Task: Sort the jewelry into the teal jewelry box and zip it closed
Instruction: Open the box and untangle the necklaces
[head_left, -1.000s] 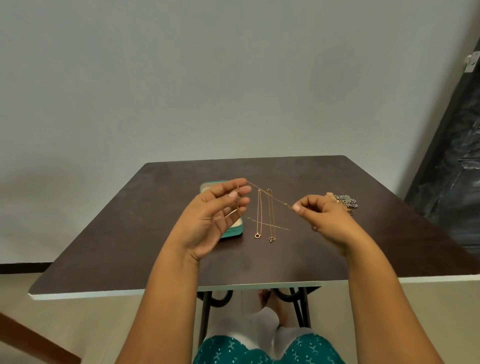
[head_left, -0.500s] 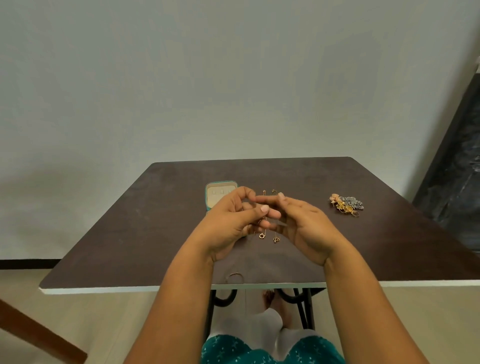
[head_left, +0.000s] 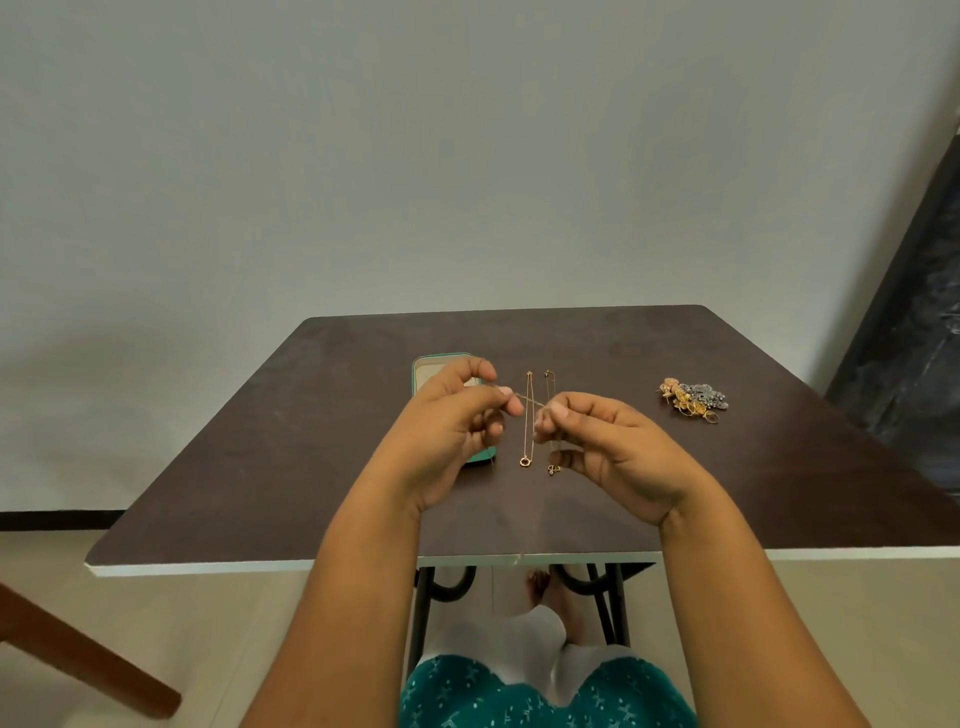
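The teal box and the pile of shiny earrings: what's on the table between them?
In the head view, two thin gold necklaces lie side by side between the teal box and the earring pile.

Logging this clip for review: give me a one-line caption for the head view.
Both hands, left and right, pinch a thin chain above the table, beside the open teal jewelry box.

The left hand (head_left: 447, 441) covers most of the teal box (head_left: 423, 366), so its inside is largely hidden. The fine chain (head_left: 527, 402) stretched between both hands is too thin to follow beyond the right hand (head_left: 613, 457). The heap of earrings (head_left: 693, 400) is too small to tell apart. The counter (head_left: 260, 467) runs off the right edge.
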